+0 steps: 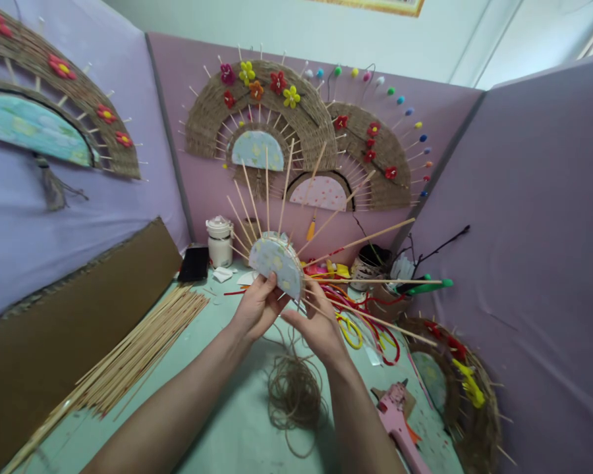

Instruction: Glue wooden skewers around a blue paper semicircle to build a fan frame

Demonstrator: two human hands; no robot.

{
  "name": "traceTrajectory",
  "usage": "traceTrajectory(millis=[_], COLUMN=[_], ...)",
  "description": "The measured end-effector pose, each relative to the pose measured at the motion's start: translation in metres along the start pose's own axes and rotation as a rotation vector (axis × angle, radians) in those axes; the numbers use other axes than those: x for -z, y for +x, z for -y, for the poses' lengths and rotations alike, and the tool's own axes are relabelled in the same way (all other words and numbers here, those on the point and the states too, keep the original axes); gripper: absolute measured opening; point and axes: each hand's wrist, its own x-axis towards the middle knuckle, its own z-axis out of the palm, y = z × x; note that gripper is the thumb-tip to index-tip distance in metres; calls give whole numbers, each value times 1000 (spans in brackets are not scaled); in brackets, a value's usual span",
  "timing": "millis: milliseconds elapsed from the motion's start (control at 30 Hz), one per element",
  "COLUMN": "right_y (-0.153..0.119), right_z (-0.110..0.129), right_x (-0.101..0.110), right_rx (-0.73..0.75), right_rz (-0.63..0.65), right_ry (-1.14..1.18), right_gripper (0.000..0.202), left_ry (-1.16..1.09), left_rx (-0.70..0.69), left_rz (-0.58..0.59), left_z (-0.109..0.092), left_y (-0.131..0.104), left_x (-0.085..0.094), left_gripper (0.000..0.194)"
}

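Raised above the table is a fan frame (275,259): a pale patterned half-disc with several thin wooden sticks spreading out from its curved edge. My left hand (259,306) pinches the flat lower side of the half-disc, thumb on its front face. At the right end of the half-disc, my right hand (319,322) has its fingers behind the edge, among the lowest sticks, with the thumb held apart. The right fingertips are partly hidden. Below both hands a loose tangle of brown twine (296,392) lies on the table.
A bundle of wooden sticks (143,345) lies at left beside a cardboard sheet (74,316). At right are a pink glue gun (398,421), pipe cleaners (350,332) and a finished fan (484,421). A white jar (220,242) stands behind; twine-woven fans (261,72) hang on the partition.
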Motion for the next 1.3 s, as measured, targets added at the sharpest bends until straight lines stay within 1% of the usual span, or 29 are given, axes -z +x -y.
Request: traceTrajectory(millis=[67,167,267,367,433,500,533,600,667,700,767,833,867,933,1000,1100,1167,1233,1300], right_y=[3,6,6,7,9,12,13,15,15,15,13,11,10,8,6,5,4,3,3], right_z=[-7,-14,-15,-14,-13,-14,-14,-14,-13,-14,-15,-16,-17,-17,-16,-13,-11,-10,-8], right_x=[-8,-17,-18,-13,-8,-2,1,5,8,8,6,2,0,-4,-8,-11,-13,-14,-15], right_rx=[-29,-74,-121,-173,-179,-167,-162,-161,-158,-154,-141,-133,-134,-137,-139,-140,-137,-127,-118], right_rz=[-138,-340,-448,-502,-546,-591,-617,-659,-676,-669,-641,-609,-594,-576,-570,-563,-554,-545,-545], right_ry=[235,418,497,555,574,569,565,562,549,529,457,375,334,263,200,143,114,91,74], right_gripper=[51,41,37,34,35,36,37,38,40,40,39,36,35,34,34,33,32,30,29], left_ry=[-8,12,101,264,427,647,770,993,1092,1100,1075,1060,1068,1140,1313,1670,1836,1906,1929], left_rx=[-43,-63,-32,41,80,80,56,-42,-207,-312,-514,-649,-682,-708,-725,-796,-861,-909,-932], left_rz=[-18,-42,-64,-70,-33,53,107,197,215,196,130,89,94,151,205,217,192,174,174], left_z=[5,15,24,26,22,15,11,4,-3,-6,-11,-13,-13,-12,-11,-9,-9,-10,-11], left_y=[-5,-15,-22,-23,-21,-20,-20,-22,-27,-30,-33,-34,-33,-30,-26,-23,-22,-21,-20], left_x=[-6,-14,-18,-15,-12,-10,-11,-13,-17,-19,-22,-23,-21,-16,-9,-2,0,0,0], left_gripper=[41,46,40,35,33,25,18,4,5,8,22,41,50,67,77,84,88,91,91])
